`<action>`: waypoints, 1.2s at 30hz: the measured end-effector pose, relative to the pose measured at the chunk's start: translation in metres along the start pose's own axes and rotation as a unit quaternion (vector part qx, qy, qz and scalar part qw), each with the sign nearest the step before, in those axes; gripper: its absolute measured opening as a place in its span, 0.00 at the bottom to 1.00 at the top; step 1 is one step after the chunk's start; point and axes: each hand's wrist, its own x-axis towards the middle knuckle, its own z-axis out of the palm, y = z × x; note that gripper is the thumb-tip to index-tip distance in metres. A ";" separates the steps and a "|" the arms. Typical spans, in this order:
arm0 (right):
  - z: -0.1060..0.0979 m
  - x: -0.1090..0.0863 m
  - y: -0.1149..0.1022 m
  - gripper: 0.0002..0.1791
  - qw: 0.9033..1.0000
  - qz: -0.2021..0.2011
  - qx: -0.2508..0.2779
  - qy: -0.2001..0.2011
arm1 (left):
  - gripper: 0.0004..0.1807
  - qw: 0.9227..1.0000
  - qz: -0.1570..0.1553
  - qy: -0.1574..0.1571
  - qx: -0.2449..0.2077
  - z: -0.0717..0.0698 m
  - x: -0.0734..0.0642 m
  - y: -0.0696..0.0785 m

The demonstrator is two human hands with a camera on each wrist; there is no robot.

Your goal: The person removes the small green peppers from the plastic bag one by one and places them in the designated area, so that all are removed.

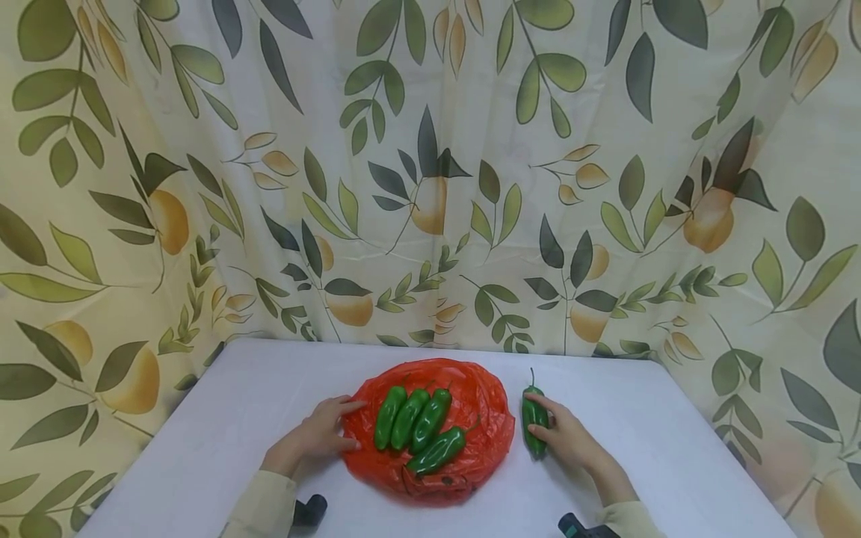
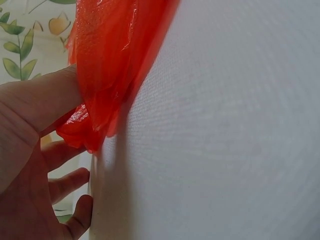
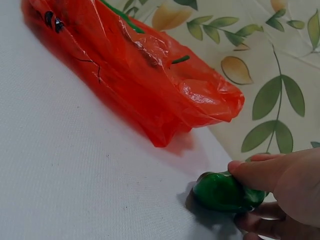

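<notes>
On the white table sits a red plastic bag (image 1: pixel 494 418), flattened into a round shape, with several green peppers (image 1: pixel 406 418) on it. Three lie side by side; another (image 1: pixel 437 452) slants in front of them. My left hand (image 1: pixel 323 432) is at the bag's left edge, thumb and index finger spread against the plastic, the thumb tip hidden behind a fold in the left wrist view. To the right of the bag, my right hand (image 1: pixel 561 433) grips a separate green pepper (image 1: pixel 531 418) between thumb and fingers, its stem pointing away, close over the tabletop (image 3: pixel 60 175).
A curtain (image 1: pixel 430 187) printed with leaves and fruit hangs behind the table's back edge and along both sides. Dark wrist devices show near the left sleeve (image 1: pixel 258 508) and the right sleeve (image 1: pixel 628 519).
</notes>
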 end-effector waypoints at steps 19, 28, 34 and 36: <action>-0.008 -0.003 -0.006 0.31 0.997 0.037 -0.023 0.058 | 0.39 1.000 -0.001 -0.003 -0.002 0.001 0.001 -0.003; -0.013 -0.010 -0.026 0.32 0.995 0.004 -0.045 0.083 | 0.39 1.000 -0.006 -0.003 -0.007 0.001 0.002 -0.003; -0.013 -0.015 -0.042 0.31 0.995 -0.016 -0.042 0.086 | 0.39 1.000 -0.012 -0.003 -0.005 0.002 0.002 -0.004; -0.013 -0.016 -0.048 0.31 0.995 -0.023 -0.041 0.085 | 0.39 1.000 -0.012 -0.002 -0.005 0.002 0.002 -0.004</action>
